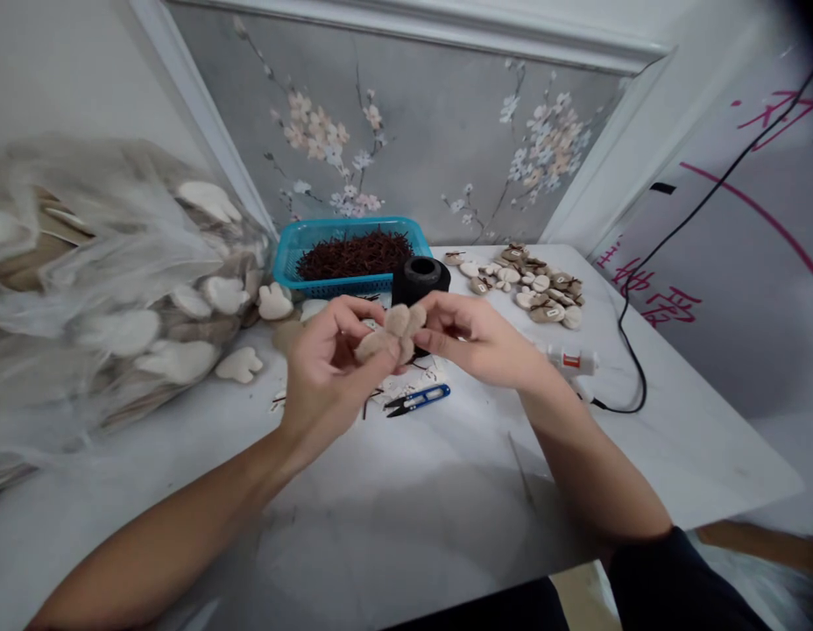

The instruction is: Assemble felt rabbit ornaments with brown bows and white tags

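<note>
Between both hands, above the middle of the table, is a small beige plush bunny piece (394,331) with rounded ears. My left hand (337,350) is closed on its left side, thumb lying across the front. My right hand (469,337) pinches the ear side between thumb and fingers. Just below the hands lie blue thread snips (418,400), on or beside small white printed tags (423,375) and loose dark strips. Behind the hands stands a black spool-like cylinder (420,279) with a hole in its top, its lower part hidden.
A blue basket (288,263) of dark brown ties stands at the back. At left is a clear plastic bag (104,289) of plush pieces, with loose white ones (239,365) beside it. Finished-looking pieces (544,285) pile at back right, near a white corded tool (573,359).
</note>
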Demonstrator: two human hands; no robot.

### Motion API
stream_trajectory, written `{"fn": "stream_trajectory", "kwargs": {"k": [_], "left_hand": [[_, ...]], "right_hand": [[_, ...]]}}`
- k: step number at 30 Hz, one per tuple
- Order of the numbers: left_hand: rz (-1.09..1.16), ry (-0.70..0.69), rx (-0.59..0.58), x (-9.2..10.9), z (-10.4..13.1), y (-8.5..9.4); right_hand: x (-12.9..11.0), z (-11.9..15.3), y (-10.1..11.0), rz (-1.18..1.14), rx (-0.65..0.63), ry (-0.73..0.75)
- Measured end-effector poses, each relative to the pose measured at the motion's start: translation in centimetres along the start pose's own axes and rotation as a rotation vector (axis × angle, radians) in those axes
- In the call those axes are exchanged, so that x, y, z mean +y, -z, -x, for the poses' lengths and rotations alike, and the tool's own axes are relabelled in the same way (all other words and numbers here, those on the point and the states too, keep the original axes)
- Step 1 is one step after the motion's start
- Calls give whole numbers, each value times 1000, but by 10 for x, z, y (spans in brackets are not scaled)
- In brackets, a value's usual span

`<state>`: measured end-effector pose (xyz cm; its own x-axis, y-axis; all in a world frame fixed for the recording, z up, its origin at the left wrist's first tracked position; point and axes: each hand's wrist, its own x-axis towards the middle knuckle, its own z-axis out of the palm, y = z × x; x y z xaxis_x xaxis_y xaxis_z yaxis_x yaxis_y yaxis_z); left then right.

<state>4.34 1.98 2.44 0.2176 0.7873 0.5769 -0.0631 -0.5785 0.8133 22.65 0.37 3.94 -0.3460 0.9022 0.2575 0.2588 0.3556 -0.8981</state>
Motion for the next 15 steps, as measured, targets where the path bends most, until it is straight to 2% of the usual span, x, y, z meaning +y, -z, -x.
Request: {"fn": "stream_trajectory", "kwargs": {"k": [2, 5, 7, 11, 13, 15], "left_hand": [[216, 262, 29, 1, -2, -5], [328, 419, 52, 1, -2, -8], [304, 435, 40, 2, -2, -7], [155, 311, -9, 0, -3, -4], [127, 300, -43, -7, -4, -5], [162, 403, -59, -20, -3, -8]], "right_hand": [[-3, 1, -2, -55, 33, 6], [-5, 2, -5, -69, 51, 15], [-3, 1, -7, -67, 101, 14], [1, 1, -6, -95, 196, 41], [-4, 6, -2, -53, 320, 88], [-13, 17, 2, -6, 489, 165]]}}
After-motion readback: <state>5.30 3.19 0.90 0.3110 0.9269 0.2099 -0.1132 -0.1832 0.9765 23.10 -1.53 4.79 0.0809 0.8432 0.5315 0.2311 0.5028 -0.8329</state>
